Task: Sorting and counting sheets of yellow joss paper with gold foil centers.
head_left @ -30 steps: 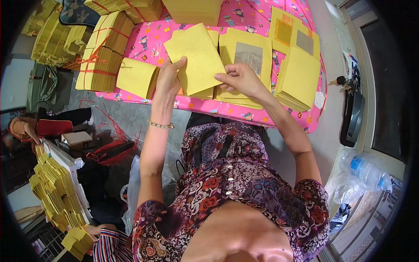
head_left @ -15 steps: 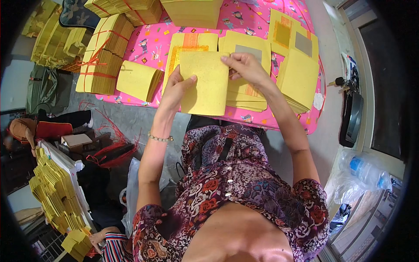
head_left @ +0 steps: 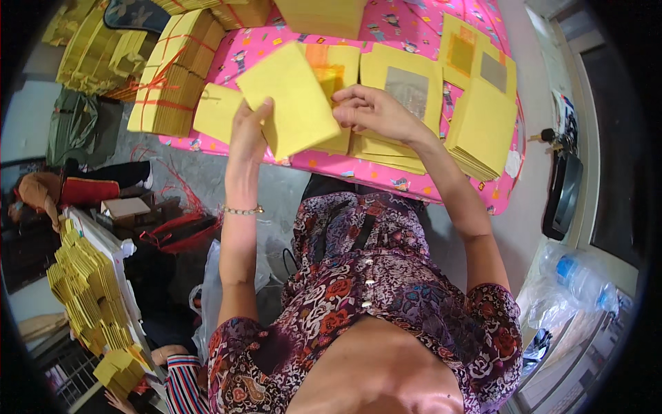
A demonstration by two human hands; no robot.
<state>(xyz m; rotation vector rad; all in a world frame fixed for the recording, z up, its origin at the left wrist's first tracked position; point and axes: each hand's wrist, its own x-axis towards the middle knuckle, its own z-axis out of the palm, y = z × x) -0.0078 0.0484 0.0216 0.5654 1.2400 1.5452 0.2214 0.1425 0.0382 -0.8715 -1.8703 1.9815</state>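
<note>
Our left hand (head_left: pixel 249 127) holds a yellow sheet (head_left: pixel 293 96) above the pink table (head_left: pixel 414 181). Our right hand (head_left: pixel 372 110) pinches its right edge, over a paper stack (head_left: pixel 386 141).

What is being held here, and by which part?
The left hand holds a yellow square paper sheet at its lower left edge; the right hand touches its right edge.

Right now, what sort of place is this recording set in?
Probably a home workshop for folding yellow paper: bundles tied with red string, loose stacks on a pink cloth-covered table, more paper piles on the floor.
</note>
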